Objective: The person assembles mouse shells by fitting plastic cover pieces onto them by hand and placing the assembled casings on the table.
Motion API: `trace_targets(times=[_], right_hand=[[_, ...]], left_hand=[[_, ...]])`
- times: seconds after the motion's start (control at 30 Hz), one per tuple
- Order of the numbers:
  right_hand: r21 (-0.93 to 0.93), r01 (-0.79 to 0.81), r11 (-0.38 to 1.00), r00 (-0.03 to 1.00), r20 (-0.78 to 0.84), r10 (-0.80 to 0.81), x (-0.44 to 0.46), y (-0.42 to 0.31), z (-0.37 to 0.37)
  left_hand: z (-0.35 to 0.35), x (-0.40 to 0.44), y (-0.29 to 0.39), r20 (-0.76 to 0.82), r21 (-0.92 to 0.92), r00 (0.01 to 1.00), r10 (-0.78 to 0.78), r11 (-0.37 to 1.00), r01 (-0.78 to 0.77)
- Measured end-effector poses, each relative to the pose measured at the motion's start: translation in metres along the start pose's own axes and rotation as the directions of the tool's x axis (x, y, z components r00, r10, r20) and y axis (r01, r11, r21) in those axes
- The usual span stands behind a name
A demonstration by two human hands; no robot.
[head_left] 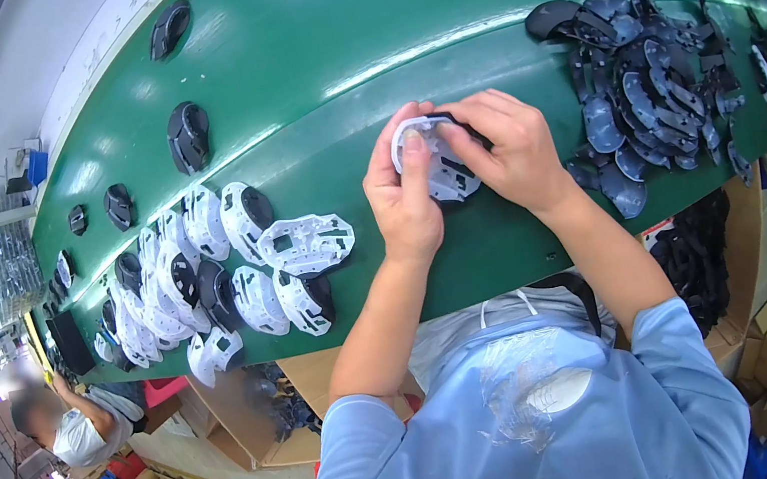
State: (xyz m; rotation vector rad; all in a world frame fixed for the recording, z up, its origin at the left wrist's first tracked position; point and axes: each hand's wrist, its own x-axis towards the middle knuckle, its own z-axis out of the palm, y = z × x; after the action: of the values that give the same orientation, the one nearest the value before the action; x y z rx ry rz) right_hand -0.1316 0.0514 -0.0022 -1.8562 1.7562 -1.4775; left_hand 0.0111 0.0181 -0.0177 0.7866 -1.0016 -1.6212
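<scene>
Over the green counter (306,80), mid-frame, the left fingers (415,171) and right fingers (501,123) both grip a white-and-black shell (450,177), which could slip if they push it crooked.

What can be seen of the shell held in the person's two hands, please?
The shell looks like hard plastic: rounded and pale, with a rim and cut-outs, and black showing at its edge. Its pale side faces the camera. It is held over the green table, gripped by the left hand and right hand, which hide part of it.
</scene>
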Motion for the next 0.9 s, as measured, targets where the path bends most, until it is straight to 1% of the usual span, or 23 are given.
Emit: trace_targets(times=[0.07,0.1,0.2,0.27,0.33,0.37,0.43,0.5,0.6,0.67,0.7,0.8,0.87,0.9], right_hand=[[-0.011,0.000,1.000,1.000,0.011,0.000,0.001,0.001,0.006],[-0.031,0.017,0.999,1.000,0.017,-0.017,-0.002,0.003,0.013],[-0.046,0.040,0.998,0.997,0.061,-0.037,-0.007,0.003,0.017],[-0.040,0.036,0.999,0.994,0.101,-0.032,-0.007,0.004,0.014],[0.001,0.060,0.998,0.995,0.076,-0.060,-0.007,0.008,0.014],[0.019,0.080,0.997,0.995,0.061,-0.081,-0.005,0.010,0.013],[0.032,-0.002,0.999,1.000,0.022,0.002,-0.003,0.000,0.011],[0.064,-0.109,0.992,0.994,0.015,0.108,-0.007,-0.002,0.014],[-0.040,0.011,0.999,0.999,0.045,-0.009,-0.008,0.008,0.016],[-0.038,0.047,0.998,0.998,0.052,-0.045,-0.010,0.011,0.018],[-0.042,0.060,0.997,0.997,0.056,-0.058,-0.012,0.011,0.020],[-0.065,0.083,0.994,0.995,0.066,-0.078,-0.013,0.012,0.019],[-0.060,0.112,0.992,0.987,-0.106,-0.118,-0.008,0.012,0.020],[-0.084,0.139,0.987,0.974,-0.166,-0.151,-0.006,0.008,0.012]], left_hand=[[-0.012,0.007,-0.007,0.034,0.043,0.998,-0.059,0.997,0.058],[-0.011,0.008,-0.010,-0.001,0.134,1.000,0.000,0.991,0.001],[-0.011,0.009,-0.011,-0.045,0.372,0.994,0.097,0.925,-0.073],[-0.010,0.008,-0.011,-0.057,0.337,0.994,0.093,0.939,-0.068],[-0.008,0.008,-0.012,-0.047,0.309,0.993,0.110,0.947,-0.090],[-0.006,0.012,-0.010,-0.081,0.241,0.992,0.092,0.968,-0.070],[-0.005,0.020,0.002,-0.142,0.110,0.989,0.044,0.993,-0.029],[-0.008,0.020,0.007,-0.161,0.147,0.981,0.107,0.986,-0.083],[-0.011,0.014,-0.005,-0.184,0.223,0.961,0.207,0.961,-0.164],[-0.008,0.017,-0.009,-0.193,0.227,0.935,0.296,0.941,-0.251],[-0.007,0.015,-0.004,-0.192,0.210,0.953,0.236,0.958,-0.195],[-0.013,0.017,-0.007,-0.202,0.279,0.953,0.226,0.946,-0.165],[-0.010,0.023,-0.007,-0.193,0.203,0.954,0.231,0.960,-0.191],[-0.008,0.027,-0.012,-0.269,0.155,0.938,0.218,0.971,-0.181]])
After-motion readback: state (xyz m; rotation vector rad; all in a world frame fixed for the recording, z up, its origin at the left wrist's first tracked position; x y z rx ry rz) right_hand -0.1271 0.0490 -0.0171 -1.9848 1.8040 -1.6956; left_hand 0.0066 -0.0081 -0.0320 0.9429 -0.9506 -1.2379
